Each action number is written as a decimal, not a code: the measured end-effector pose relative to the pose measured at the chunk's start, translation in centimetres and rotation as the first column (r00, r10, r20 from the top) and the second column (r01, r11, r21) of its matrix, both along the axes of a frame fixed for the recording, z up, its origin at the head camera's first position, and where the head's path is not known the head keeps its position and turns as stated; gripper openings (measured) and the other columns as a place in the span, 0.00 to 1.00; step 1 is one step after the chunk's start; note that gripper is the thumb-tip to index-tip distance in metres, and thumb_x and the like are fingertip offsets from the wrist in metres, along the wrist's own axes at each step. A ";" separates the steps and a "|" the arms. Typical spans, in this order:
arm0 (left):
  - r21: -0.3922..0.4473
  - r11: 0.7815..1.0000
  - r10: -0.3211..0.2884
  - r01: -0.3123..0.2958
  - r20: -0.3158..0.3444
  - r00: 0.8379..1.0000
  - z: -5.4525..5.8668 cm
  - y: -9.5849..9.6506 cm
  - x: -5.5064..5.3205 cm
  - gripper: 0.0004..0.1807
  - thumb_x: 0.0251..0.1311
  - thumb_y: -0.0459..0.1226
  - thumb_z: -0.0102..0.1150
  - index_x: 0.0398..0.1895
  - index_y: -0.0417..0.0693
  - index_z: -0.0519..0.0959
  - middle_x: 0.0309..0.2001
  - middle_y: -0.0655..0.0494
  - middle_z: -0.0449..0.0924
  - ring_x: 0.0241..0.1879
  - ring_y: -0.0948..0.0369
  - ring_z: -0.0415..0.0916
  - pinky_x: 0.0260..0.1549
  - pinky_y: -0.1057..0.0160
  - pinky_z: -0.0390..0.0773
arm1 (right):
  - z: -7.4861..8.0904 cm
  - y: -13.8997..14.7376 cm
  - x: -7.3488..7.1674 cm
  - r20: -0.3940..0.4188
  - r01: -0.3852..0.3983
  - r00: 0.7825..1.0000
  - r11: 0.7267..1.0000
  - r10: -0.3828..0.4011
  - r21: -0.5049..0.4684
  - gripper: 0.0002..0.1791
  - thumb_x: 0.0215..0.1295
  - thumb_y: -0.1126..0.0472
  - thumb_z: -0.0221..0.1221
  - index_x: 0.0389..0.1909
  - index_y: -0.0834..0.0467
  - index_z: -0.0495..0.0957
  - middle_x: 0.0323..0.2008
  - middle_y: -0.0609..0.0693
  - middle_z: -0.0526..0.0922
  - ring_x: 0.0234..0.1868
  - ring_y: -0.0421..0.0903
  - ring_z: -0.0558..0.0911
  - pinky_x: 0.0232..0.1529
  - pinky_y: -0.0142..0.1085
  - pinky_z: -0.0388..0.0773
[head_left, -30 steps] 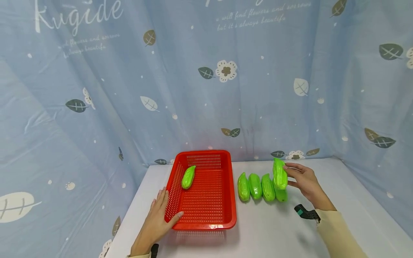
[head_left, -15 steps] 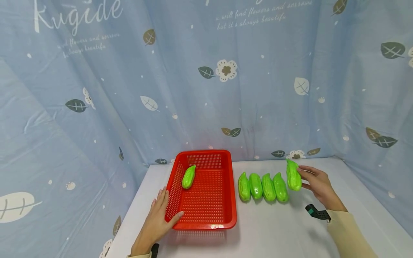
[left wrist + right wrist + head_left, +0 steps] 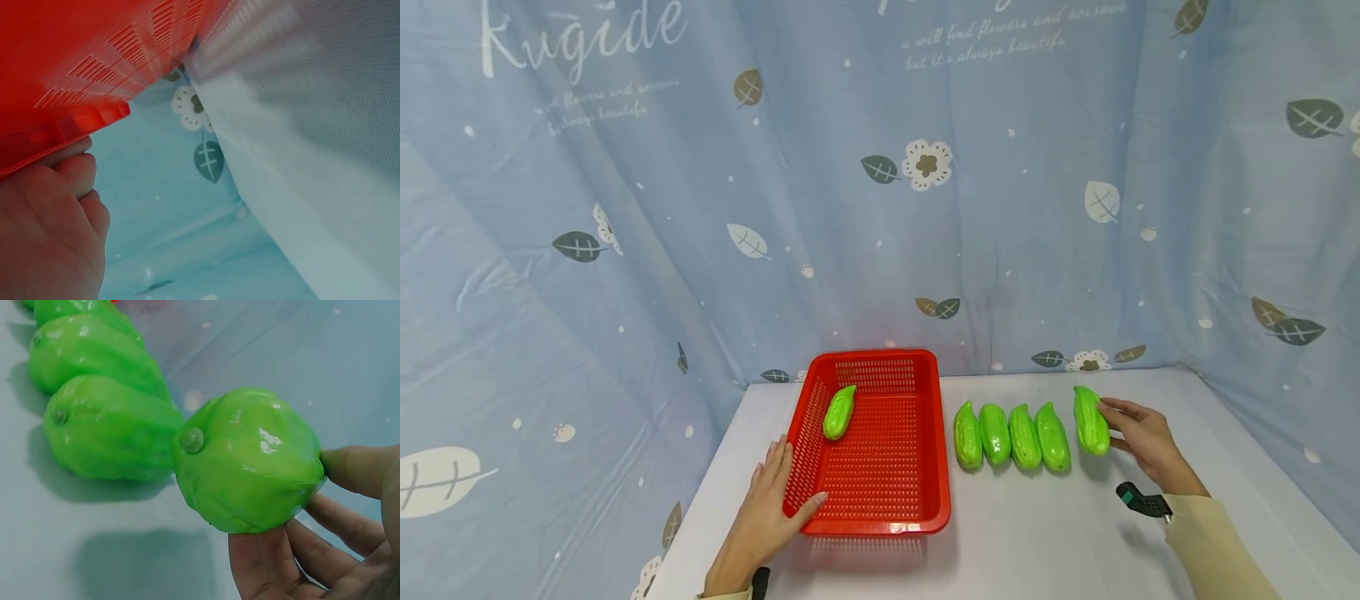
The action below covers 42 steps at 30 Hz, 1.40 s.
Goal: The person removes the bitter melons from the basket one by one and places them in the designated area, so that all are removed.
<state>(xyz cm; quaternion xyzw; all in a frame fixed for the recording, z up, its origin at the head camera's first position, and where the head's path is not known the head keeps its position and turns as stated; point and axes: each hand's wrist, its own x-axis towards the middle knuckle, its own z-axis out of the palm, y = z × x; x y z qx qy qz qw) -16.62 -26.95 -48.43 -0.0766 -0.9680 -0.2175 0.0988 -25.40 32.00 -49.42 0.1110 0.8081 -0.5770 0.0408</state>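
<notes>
My right hand (image 3: 1146,442) holds a glossy, ridged green bitter melon (image 3: 1091,421) between thumb and fingers, above the white table; the right wrist view shows the pinch and a shadow below. To its left, several similar bitter melons (image 3: 1052,437) lie side by side in a row on the table. My left hand (image 3: 760,508) rests on the near left corner of a red plastic basket (image 3: 944,450), fingers straight along its left side, thumb over the near rim. One bitter melon (image 3: 838,412) lies inside the basket, toward the back left.
The white table (image 3: 1022,533) runs back to a pale blue curtain (image 3: 850,233) printed with leaves and flowers, which also rises at the left and right. A black wrist mount (image 3: 1142,500) sits at the right wrist.
My right hand has carried the bitter melon to the right, clear of the row, and then lowered it slightly. The left hand and basket have stayed put.
</notes>
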 end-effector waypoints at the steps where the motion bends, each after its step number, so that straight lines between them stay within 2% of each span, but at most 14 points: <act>1: 0.000 1.000 -0.001 0.001 -0.004 1.000 -0.1 0.0 0.0 0.57 0.63 0.63 0.61 0.82 0.35 0.52 0.84 0.42 0.47 0.83 0.39 0.44 0.77 0.31 0.51 | -0.2 0.0 0.0 0.003 -0.003 1.000 1.000 0.003 0.003 0.44 0.80 0.39 0.46 0.80 0.69 0.52 0.76 0.72 0.59 0.53 0.38 0.79 0.47 0.32 0.87; 5: 0.007 1.000 0.001 -0.001 -0.017 1.000 -0.3 0.0 0.1 0.57 0.62 0.62 0.63 0.82 0.36 0.53 0.84 0.42 0.47 0.83 0.39 0.45 0.76 0.31 0.52 | -0.8 0.2 -0.2 0.019 -0.006 1.000 1.000 0.006 0.004 0.44 0.80 0.39 0.45 0.79 0.70 0.52 0.77 0.73 0.57 0.66 0.59 0.75 0.47 0.33 0.87; 8: 0.017 1.000 0.007 -0.007 -0.014 1.000 -0.3 0.0 0.1 0.56 0.62 0.61 0.63 0.82 0.36 0.52 0.84 0.42 0.47 0.83 0.40 0.45 0.76 0.31 0.52 | -1.5 0.3 -0.4 0.027 -0.004 1.000 1.000 0.004 0.007 0.43 0.81 0.40 0.44 0.79 0.70 0.53 0.77 0.73 0.58 0.70 0.64 0.70 0.48 0.34 0.87; 18: -0.006 1.000 -0.002 0.002 -0.037 0.999 -0.3 -0.2 0.0 0.57 0.62 0.64 0.61 0.81 0.35 0.53 0.84 0.41 0.48 0.83 0.40 0.46 0.75 0.31 0.54 | -3.0 0.4 -0.7 0.044 -0.027 0.999 0.998 0.025 0.056 0.42 0.82 0.41 0.44 0.79 0.70 0.53 0.78 0.73 0.55 0.75 0.69 0.64 0.58 0.46 0.85; 26: -0.011 1.000 -0.001 0.001 -0.026 1.000 -0.1 -0.3 0.1 0.58 0.62 0.64 0.61 0.81 0.34 0.54 0.84 0.41 0.47 0.83 0.40 0.45 0.76 0.31 0.53 | -3.3 0.2 -0.8 0.038 -0.056 0.998 0.996 0.054 0.070 0.40 0.82 0.43 0.44 0.79 0.70 0.54 0.79 0.73 0.54 0.77 0.69 0.62 0.55 0.41 0.86; 34: -0.008 1.000 0.004 -0.004 -0.018 1.000 -0.1 -0.2 0.0 0.57 0.63 0.62 0.61 0.81 0.35 0.53 0.84 0.41 0.48 0.83 0.40 0.45 0.77 0.31 0.51 | -3.2 0.0 -1.0 0.041 -0.067 0.997 0.993 0.063 0.094 0.41 0.82 0.42 0.45 0.78 0.70 0.55 0.78 0.73 0.55 0.76 0.70 0.63 0.55 0.43 0.86; 42: -0.005 1.000 0.008 -0.008 -0.003 1.000 0.0 -0.1 -0.1 0.57 0.62 0.64 0.60 0.82 0.36 0.52 0.84 0.41 0.47 0.83 0.40 0.44 0.77 0.32 0.51 | -3.5 -0.2 -1.1 0.032 -0.036 0.999 0.990 0.032 0.138 0.39 0.81 0.42 0.46 0.76 0.71 0.59 0.76 0.73 0.60 0.73 0.69 0.68 0.46 0.32 0.86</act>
